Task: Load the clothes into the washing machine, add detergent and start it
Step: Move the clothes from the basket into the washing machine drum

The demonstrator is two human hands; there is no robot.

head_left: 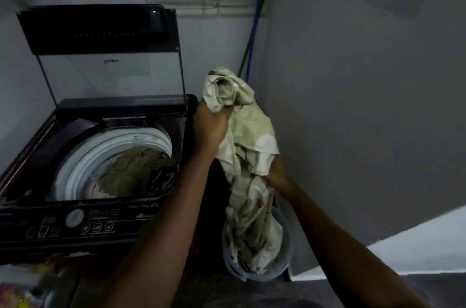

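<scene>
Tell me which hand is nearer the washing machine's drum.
Left. The left hand grips the pale cloth just right of the washing machine, close to its drum. The right hand holds the cloth lower, farther right, above the bucket.

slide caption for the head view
Left hand and right hand hold a pale cloth over a bucket beside the open washer

The cloth (252, 131) hides the fingers of the right hand (277, 176).
</scene>
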